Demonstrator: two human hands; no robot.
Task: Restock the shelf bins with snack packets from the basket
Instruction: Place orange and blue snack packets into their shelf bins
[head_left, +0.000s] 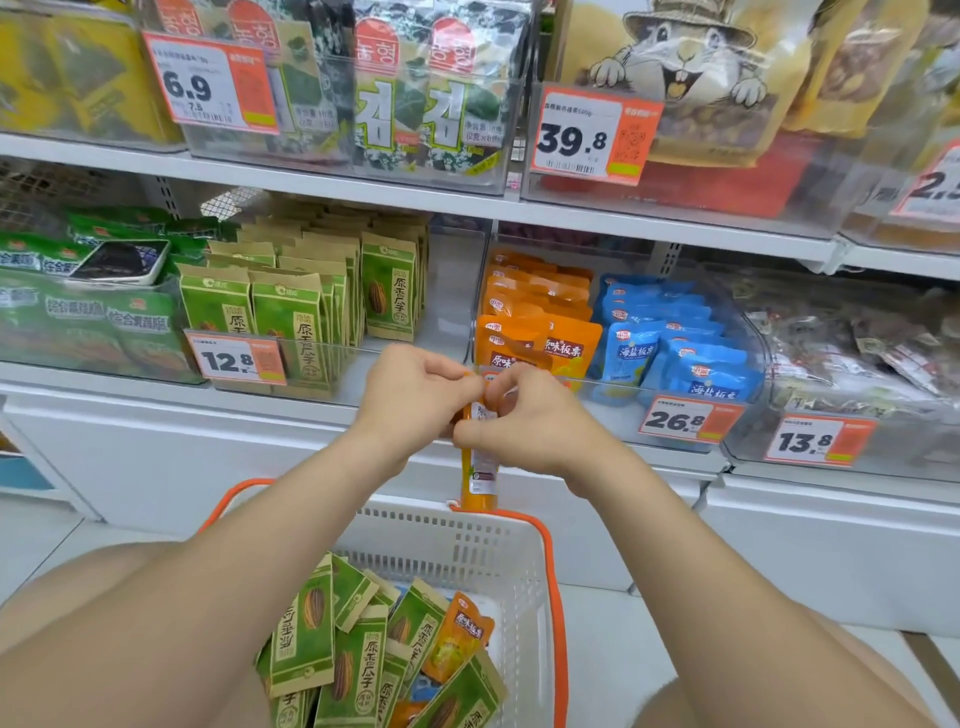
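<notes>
Both hands hold one orange snack packet (479, 478) upright, edge-on, in front of the lower shelf. My left hand (415, 397) pinches its top from the left and my right hand (519, 415) grips it from the right. Just behind stands the clear bin (613, 387) with orange packets (540, 332) and blue packets (675, 348). Below, the white basket (467, 540) with orange handles holds several green seed packets (353, 654) and another orange packet (460, 636).
A clear bin of green seed packets (306, 301) stands left of the orange one, with a phone (122, 262) lying on green packets further left. Seaweed packs (405, 88) and a nut bag (691, 78) fill the upper shelf. Price tags hang on the bin fronts.
</notes>
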